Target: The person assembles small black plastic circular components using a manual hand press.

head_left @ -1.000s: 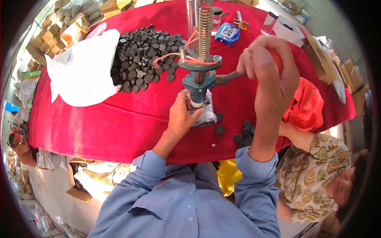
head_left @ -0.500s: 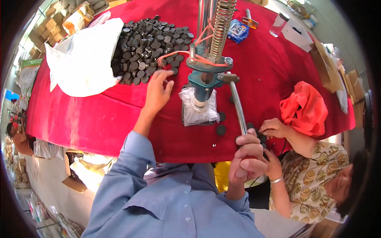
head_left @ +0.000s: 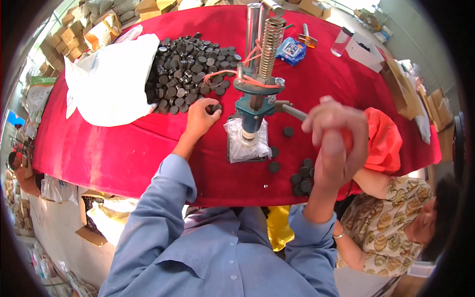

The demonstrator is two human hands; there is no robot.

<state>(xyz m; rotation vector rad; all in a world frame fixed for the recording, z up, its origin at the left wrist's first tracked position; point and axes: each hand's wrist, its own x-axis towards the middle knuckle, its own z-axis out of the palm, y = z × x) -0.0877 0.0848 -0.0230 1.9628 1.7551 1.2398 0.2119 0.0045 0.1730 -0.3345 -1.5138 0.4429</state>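
Left hand [head_left: 201, 119] pinching black disc [head_left: 215, 107] at near edge of pile [head_left: 190, 69]; right hand [head_left: 332, 131] gripping red lever knob [head_left: 347, 140] of hand press [head_left: 253, 106], standing upright on red-covered desk [head_left: 118, 158], ram [head_left: 248, 137] pointing down. Three loose discs [head_left: 288, 131] lying just right of plastic-wrapped base [head_left: 235, 141]; blue packet [head_left: 292, 51] showing printed label behind.

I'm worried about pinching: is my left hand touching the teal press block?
Apart: the head view shows red cloth between the left hand and the teal press block.
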